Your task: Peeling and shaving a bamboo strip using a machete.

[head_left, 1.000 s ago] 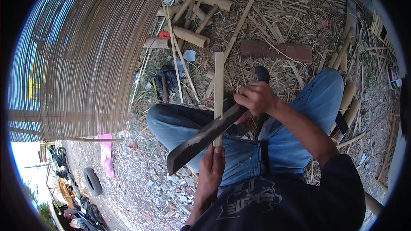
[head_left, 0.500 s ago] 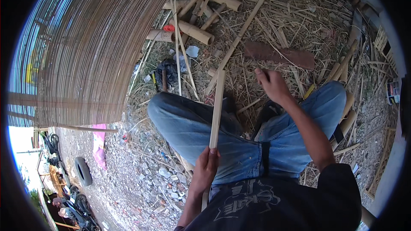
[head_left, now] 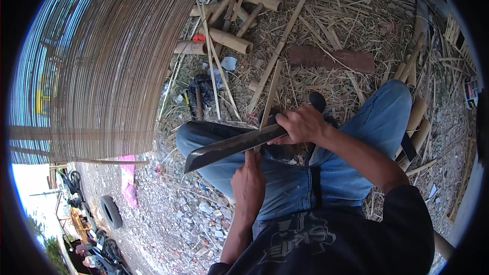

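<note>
My right hand (head_left: 303, 125) is closed round the grip of a machete, most of which the fingers hide. Its broad dark blade (head_left: 221, 150) slants down to the left over my lap, lying across a pale bamboo strip (head_left: 271, 91). Just below the blade, my left hand (head_left: 248, 183) pinches the strip's near part, with thumb and forefinger pointing up close to the steel. Beyond the blade the strip reaches away from me, between my bent knees. A dark rounded knob (head_left: 317, 101) shows past my right hand; I cannot tell whether it belongs to the machete.
Cut bamboo tubes (head_left: 229, 39) and long split strips (head_left: 280, 46) lie on shaving-covered ground ahead. A reddish-brown board (head_left: 331, 60) is ahead right. Beside my left knee are a dark plastic bag (head_left: 204, 89) and a wooden handle (head_left: 198, 102). A slatted blind (head_left: 102, 71) hangs at left.
My right hand has come down and left, bringing the machete's blade from edge-on in the air to across the bamboo strip. The strip's far end has swung slightly right and away.
</note>
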The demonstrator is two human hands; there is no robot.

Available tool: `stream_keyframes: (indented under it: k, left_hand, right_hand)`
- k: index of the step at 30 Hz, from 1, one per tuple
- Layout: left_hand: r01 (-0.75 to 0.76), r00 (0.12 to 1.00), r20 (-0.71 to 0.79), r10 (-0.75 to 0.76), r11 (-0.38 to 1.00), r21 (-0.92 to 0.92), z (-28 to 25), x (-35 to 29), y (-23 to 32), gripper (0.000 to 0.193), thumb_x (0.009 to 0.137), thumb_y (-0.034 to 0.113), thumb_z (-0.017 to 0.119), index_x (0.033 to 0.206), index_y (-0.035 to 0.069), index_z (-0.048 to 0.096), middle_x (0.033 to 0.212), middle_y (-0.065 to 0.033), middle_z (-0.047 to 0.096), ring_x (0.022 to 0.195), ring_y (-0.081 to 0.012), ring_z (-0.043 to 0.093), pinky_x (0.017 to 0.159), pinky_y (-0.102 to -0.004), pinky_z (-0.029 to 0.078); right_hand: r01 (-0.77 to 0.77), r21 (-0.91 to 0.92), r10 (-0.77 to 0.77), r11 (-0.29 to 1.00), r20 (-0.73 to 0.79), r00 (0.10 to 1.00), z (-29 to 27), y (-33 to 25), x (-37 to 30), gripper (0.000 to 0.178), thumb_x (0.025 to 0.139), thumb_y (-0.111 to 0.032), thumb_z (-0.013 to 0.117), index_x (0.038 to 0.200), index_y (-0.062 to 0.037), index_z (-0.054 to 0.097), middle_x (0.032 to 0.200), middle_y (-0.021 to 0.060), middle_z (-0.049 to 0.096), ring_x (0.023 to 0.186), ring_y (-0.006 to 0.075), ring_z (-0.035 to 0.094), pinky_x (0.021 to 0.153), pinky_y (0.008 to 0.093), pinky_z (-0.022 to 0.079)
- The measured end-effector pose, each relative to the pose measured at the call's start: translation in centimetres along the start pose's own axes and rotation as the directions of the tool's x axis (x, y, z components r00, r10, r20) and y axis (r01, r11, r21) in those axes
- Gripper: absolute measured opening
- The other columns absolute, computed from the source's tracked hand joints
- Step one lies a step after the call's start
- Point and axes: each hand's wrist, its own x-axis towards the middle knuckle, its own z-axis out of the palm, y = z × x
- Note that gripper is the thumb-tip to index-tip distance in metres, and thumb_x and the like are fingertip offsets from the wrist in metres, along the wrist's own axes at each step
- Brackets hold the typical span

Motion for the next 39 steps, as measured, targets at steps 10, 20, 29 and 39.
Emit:
stream_keyframes:
  k: [10,20,29,39]
  left_hand:
    - [0.270,0.961,0.131,-0.245,0.933,-0.239,-4.4,-9.0,-3.9,0.017,0.106,0.016,0.044,0.097,0.003,0.054,0.061,-0.0165,0.055,0.054,-0.0347,0.059,0.049,-0.0432,0.041]
    - [0.449,0.893,0.427,-0.142,0.212,-0.868,-3.3,-2.5,-2.6,0.046,0.109,0.045,0.037,0.106,0.004,0.058,0.069,0.0065,0.029,0.060,-0.0064,0.024,0.056,-0.0228,0.025]
    - [0.261,0.958,0.285,0.009,0.379,-0.888,-1.7,-0.9,-2.0,0.035,0.108,0.038,0.044,0.094,0.008,0.052,0.068,0.0011,0.048,0.057,-0.0070,0.045,0.054,-0.0236,0.037]
    - [0.489,0.869,0.473,-0.145,0.389,-0.781,-1.6,-1.7,0.0,0.040,0.109,0.038,0.043,0.080,0.011,0.049,0.055,0.0062,0.037,0.043,-0.0030,0.033,0.041,-0.0223,0.022]
  right_hand:
    - [-0.837,0.525,0.949,0.154,0.157,0.272,-4.4,16.2,-2.2,0.070,0.101,-0.062,0.042,0.068,-0.0040,0.059,0.047,0.0030,0.048,0.038,0.0168,0.048,0.039,0.0355,0.040]
    - [-0.263,0.469,0.315,0.843,-0.036,0.948,-4.6,1.9,0.9,0.057,0.097,-0.056,0.056,0.083,-0.0012,0.064,0.061,0.0147,0.057,0.056,0.0333,0.061,0.054,0.0431,0.043]
    - [0.000,0.484,0.065,0.875,-0.118,0.991,-3.0,-2.5,0.8,0.059,0.089,-0.064,0.061,0.086,-0.0047,0.062,0.066,0.0122,0.061,0.062,0.0337,0.067,0.055,0.0422,0.052]
    - [0.147,0.114,-0.133,0.983,-0.120,0.984,-0.9,-2.9,0.2,0.066,0.077,-0.069,0.070,0.081,-0.0033,0.060,0.065,0.0062,0.057,0.056,0.0237,0.066,0.049,0.0349,0.052]
